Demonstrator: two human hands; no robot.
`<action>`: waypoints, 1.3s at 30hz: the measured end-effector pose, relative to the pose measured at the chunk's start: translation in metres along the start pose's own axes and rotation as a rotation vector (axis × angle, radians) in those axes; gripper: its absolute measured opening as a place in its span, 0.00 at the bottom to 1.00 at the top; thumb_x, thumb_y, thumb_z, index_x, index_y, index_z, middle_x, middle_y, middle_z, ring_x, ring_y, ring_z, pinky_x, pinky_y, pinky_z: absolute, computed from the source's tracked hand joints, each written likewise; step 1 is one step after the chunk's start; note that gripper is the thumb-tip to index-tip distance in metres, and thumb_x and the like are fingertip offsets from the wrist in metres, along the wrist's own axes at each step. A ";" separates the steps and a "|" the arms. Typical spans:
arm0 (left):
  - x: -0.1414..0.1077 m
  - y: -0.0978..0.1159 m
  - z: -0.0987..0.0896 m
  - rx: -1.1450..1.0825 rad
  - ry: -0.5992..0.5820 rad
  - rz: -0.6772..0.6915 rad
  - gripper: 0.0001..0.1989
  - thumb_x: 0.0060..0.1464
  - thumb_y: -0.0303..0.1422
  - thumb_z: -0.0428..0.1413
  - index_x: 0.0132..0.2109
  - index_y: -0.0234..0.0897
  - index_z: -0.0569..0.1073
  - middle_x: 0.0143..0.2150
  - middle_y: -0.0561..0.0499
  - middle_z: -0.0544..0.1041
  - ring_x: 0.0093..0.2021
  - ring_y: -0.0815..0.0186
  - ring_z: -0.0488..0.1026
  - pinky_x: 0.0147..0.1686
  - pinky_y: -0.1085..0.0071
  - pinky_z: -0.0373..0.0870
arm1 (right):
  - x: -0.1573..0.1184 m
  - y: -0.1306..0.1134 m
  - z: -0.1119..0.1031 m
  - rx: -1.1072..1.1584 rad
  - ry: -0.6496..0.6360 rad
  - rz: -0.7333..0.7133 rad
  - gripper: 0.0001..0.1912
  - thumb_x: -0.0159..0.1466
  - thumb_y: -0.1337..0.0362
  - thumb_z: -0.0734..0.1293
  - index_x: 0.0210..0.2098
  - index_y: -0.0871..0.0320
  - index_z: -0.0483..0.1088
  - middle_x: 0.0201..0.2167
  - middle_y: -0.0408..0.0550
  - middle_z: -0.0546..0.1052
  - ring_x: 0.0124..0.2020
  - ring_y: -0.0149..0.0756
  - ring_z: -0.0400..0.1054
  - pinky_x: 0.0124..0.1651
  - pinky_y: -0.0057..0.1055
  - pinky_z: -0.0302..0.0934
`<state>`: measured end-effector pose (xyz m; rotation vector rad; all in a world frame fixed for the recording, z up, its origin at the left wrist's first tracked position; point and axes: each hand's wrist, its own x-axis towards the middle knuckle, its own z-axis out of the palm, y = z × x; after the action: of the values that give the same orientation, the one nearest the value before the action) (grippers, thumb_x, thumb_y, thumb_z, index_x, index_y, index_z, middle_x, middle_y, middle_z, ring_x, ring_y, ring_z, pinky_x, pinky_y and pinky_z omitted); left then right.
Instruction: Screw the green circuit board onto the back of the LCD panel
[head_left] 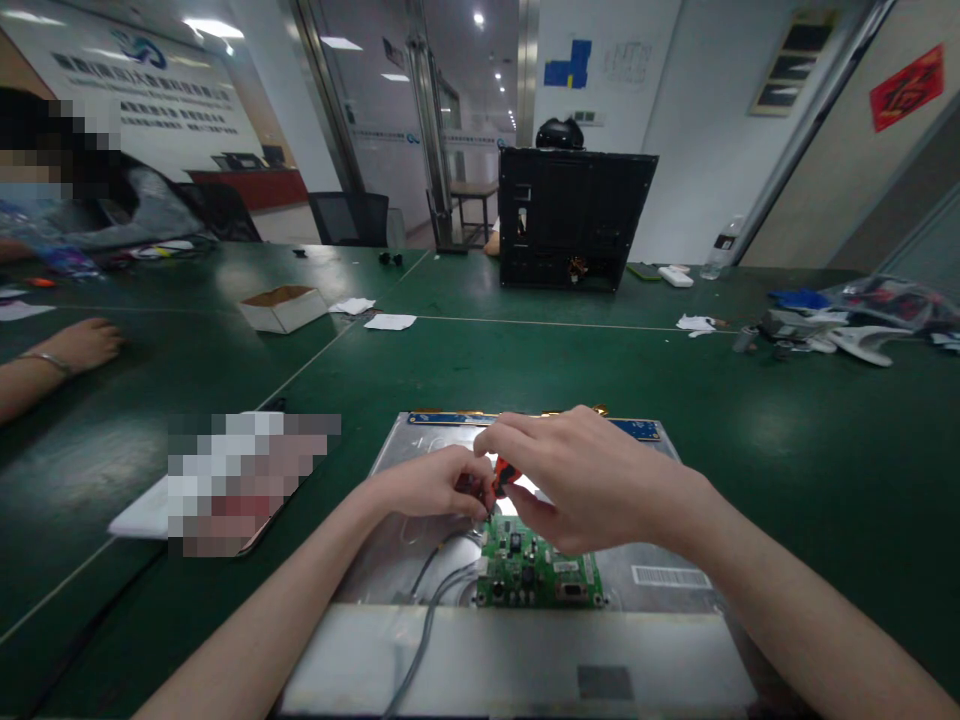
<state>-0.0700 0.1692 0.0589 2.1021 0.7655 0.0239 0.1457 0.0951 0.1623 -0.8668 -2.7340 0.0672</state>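
A flat metal-backed display panel [652, 580] lies in front of me, with a green circuit board [540, 575] on its back. My right hand [577, 480] is closed around the red-and-black handle of what looks like a screwdriver [505, 474], held over the board's upper left corner. My left hand [442, 483] is pinched at that same corner, right beside the tool; whatever sits between its fingertips is hidden. Grey cables [426, 635] run from the board's left side toward me. Along the panel's far edge runs a narrow blue circuit strip [450, 419].
On the green table [360, 375], a blurred-out phone-like item [247, 485] lies to the left. Farther off are an open white box [281, 308], a black monitor casing [574, 220], a bottle [721, 250] and clutter at right. Another person's hand [82, 350] rests at far left.
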 end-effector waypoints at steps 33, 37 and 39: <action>0.001 -0.003 0.000 0.086 0.016 -0.004 0.07 0.53 0.32 0.59 0.38 0.36 0.79 0.32 0.52 0.77 0.33 0.64 0.72 0.33 0.74 0.67 | 0.002 -0.002 0.001 -0.036 -0.043 0.038 0.06 0.69 0.64 0.59 0.43 0.58 0.64 0.37 0.47 0.75 0.28 0.32 0.65 0.25 0.32 0.42; 0.000 -0.006 0.000 0.130 0.028 0.033 0.08 0.54 0.33 0.59 0.40 0.36 0.79 0.34 0.51 0.78 0.35 0.62 0.73 0.34 0.73 0.68 | 0.003 -0.001 0.002 -0.079 -0.026 0.059 0.08 0.70 0.61 0.60 0.40 0.58 0.67 0.33 0.46 0.76 0.27 0.31 0.64 0.24 0.32 0.39; 0.000 -0.007 0.000 0.136 0.033 0.040 0.08 0.53 0.33 0.60 0.40 0.36 0.79 0.34 0.50 0.78 0.35 0.62 0.73 0.35 0.72 0.68 | 0.003 0.000 0.003 -0.082 -0.014 0.063 0.08 0.70 0.60 0.60 0.40 0.58 0.67 0.33 0.46 0.76 0.26 0.30 0.64 0.24 0.31 0.38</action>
<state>-0.0734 0.1723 0.0542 2.2504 0.7628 0.0288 0.1428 0.0965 0.1603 -0.9787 -2.7394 -0.0269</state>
